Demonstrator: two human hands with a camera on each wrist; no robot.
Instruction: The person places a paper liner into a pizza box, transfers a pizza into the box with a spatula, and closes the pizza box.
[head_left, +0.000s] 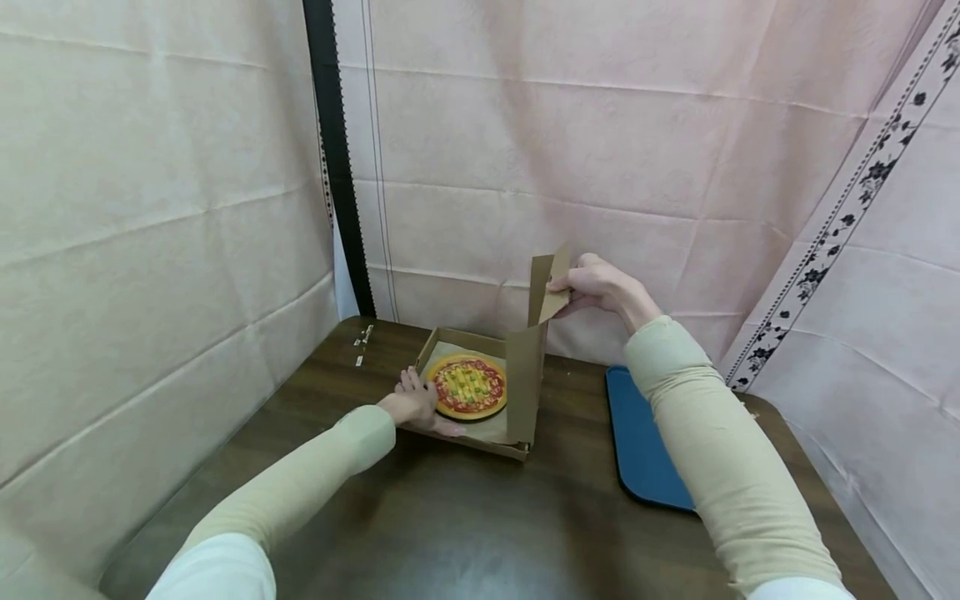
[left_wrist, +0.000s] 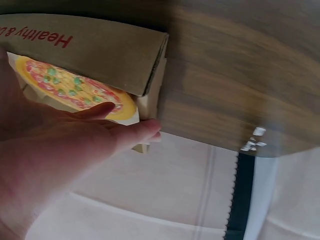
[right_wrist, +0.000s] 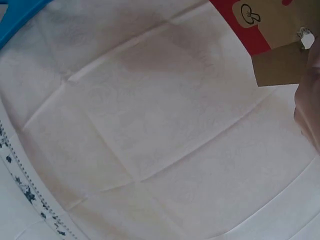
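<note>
A cardboard pizza box (head_left: 491, 445) stands on the table with its lid (head_left: 527, 379) raised upright on the right. Inside, on pale paper, lies a round pizza (head_left: 470, 386) with red, yellow and green topping. My left hand (head_left: 415, 402) rests against the box's left side, fingers extended; the left wrist view shows its fingertips at the box wall (left_wrist: 149, 102) beside red lettering. High on the right, my right hand (head_left: 597, 283) pinches a flap (head_left: 538, 287) of the lid. The right wrist view catches only part of that hand, beside the lid's red-and-brown printed face (right_wrist: 272, 25).
A blue tray (head_left: 647, 450) lies to the right of the box, partly under my right forearm. Small white scraps (head_left: 363, 337) are at the table's back left. Pale cloth walls (head_left: 600, 150) enclose the back and sides of the brown table (head_left: 480, 525).
</note>
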